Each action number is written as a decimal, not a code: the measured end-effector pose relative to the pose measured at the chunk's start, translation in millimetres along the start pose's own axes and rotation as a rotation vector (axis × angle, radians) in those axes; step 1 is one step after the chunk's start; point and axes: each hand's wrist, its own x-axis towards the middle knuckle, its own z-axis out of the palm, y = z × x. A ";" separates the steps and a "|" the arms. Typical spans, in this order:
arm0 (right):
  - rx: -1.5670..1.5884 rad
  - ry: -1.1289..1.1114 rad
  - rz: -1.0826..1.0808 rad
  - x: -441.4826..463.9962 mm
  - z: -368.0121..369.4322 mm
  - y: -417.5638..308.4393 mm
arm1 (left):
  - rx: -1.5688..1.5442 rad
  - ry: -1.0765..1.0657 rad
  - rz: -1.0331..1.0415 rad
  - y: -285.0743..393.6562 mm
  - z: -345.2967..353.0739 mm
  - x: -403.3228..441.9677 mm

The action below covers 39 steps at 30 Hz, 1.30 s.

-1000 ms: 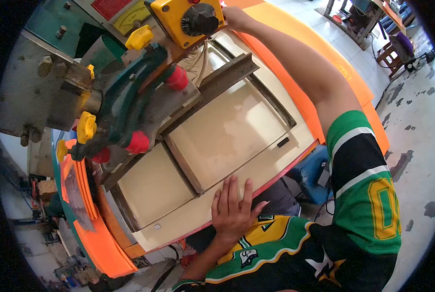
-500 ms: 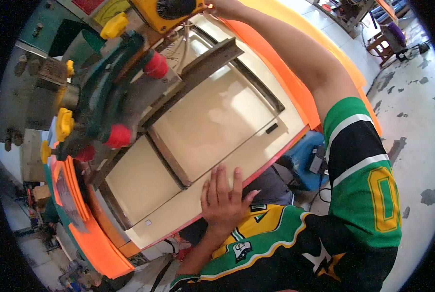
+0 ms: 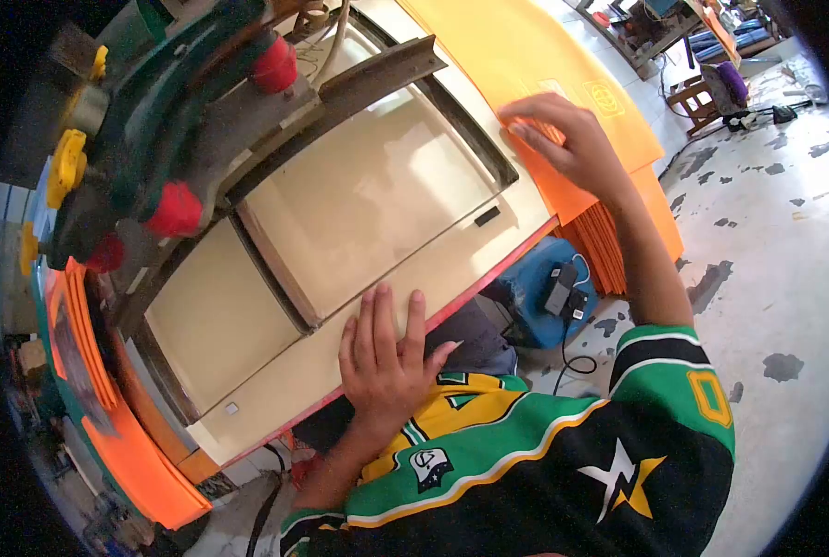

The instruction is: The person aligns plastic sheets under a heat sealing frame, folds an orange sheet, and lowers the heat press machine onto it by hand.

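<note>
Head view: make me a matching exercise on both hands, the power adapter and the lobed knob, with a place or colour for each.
Column 1
1. Left hand
2. Right hand
3. Power adapter
4. Lobed knob near the picture's left edge

Column 2
A. Against blue plastic
B. Yellow
C. Fingers spread, on the cream board
D. At the orange sheets, thumb apart from the fingers

Right pairs: 1-C, 2-D, 3-A, 4-B

Green, black and yellow jersey (image 3: 516,455) with white stripes; bright orange sheets (image 3: 136,464).
</note>
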 end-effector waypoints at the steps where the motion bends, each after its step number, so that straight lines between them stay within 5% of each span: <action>1: 0.006 -0.008 0.002 -9.3 2.2 -3.9 | -0.014 0.000 -0.002 -0.2 -0.3 0.3; 39: -0.115 0.137 -0.029 -33.2 28.2 -26.8 | 0.015 0.057 -0.016 -2.6 4.5 -2.3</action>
